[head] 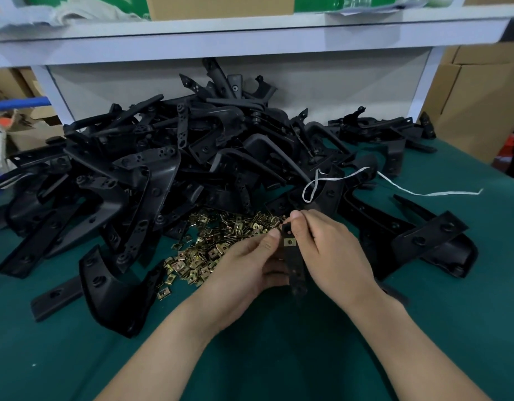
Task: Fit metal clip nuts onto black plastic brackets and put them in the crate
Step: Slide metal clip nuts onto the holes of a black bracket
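Note:
A black plastic bracket (295, 264) stands upright between my two hands over the green table. A brass-coloured clip nut (290, 242) sits on its upper part. My left hand (247, 264) grips the bracket from the left, its thumb beside the nut. My right hand (331, 250) pinches the bracket's top end with thumb and fingers. A loose heap of clip nuts (212, 247) lies just behind and left of my hands. The crate is not in view.
A big pile of black brackets (169, 157) covers the back of the green table (279, 342). More brackets (423, 238) lie at the right. A white string (409, 186) trails across them. A white shelf (250, 33) hangs overhead, with cardboard boxes (475, 105) at the right.

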Demonstrator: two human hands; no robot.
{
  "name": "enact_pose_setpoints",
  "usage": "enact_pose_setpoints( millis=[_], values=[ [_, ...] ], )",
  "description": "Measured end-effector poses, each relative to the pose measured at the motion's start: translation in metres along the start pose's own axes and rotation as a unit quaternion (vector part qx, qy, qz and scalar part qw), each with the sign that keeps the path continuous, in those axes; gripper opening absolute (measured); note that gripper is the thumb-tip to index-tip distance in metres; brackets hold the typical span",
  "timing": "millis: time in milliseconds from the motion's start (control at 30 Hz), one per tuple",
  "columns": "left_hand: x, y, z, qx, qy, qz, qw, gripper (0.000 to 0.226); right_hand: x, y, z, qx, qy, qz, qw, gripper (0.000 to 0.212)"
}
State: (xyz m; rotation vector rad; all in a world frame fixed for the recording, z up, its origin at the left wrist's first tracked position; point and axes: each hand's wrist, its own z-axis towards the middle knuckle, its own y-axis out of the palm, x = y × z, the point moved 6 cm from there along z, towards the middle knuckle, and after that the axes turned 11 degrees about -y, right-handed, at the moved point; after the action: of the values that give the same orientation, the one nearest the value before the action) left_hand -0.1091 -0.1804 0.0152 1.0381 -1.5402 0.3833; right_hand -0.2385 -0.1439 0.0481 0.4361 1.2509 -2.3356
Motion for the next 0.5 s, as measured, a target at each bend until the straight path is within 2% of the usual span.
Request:
enact_pose_setpoints(
  millis=[33, 67, 133, 167, 200, 267, 333, 400, 500],
  values=[
    [0.009, -0.009, -0.004, 0.073, 0.066, 0.122, 0.988, 0.037, 0.001, 0.0, 0.0, 0.001, 0.004, 0.0, 1.0, 0.05],
    [0.02, -0.018, -0.01, 0.162, 0.141, 0.272, 0.938, 0.036, 0.002, -0.001, 0.001, 0.006, 0.006, 0.0, 1.0, 0.05],
    [0.035, -0.026, -0.021, 0.295, 0.261, 0.508, 0.766, 0.031, 0.004, -0.002, 0.001, 0.015, 0.008, 0.003, 1.0, 0.052],
    [0.036, -0.029, -0.023, 0.326, 0.271, 0.571, 0.703, 0.033, 0.004, -0.003, 0.001, 0.018, 0.008, 0.005, 1.0, 0.053],
    [0.034, -0.033, -0.02, 0.342, 0.248, 0.609, 0.671, 0.042, 0.004, -0.003, 0.001, 0.02, 0.009, 0.007, 1.0, 0.053],
    [0.024, -0.044, -0.009, 0.341, 0.145, 0.662, 0.652, 0.064, 0.005, -0.003, 0.001, 0.02, 0.01, 0.005, 1.0, 0.052],
    [0.015, -0.052, -0.002, 0.329, 0.078, 0.685, 0.646, 0.068, 0.005, -0.002, 0.001, 0.02, 0.009, 0.003, 1.0, 0.051],
    [0.016, -0.054, -0.002, 0.338, 0.083, 0.673, 0.652, 0.06, 0.004, -0.001, 0.0, 0.017, 0.008, 0.0, 1.0, 0.05],
    [0.02, -0.051, -0.001, 0.348, 0.097, 0.675, 0.644, 0.048, 0.003, 0.005, -0.001, -0.004, 0.005, -0.011, 1.0, 0.048]
  ],
)
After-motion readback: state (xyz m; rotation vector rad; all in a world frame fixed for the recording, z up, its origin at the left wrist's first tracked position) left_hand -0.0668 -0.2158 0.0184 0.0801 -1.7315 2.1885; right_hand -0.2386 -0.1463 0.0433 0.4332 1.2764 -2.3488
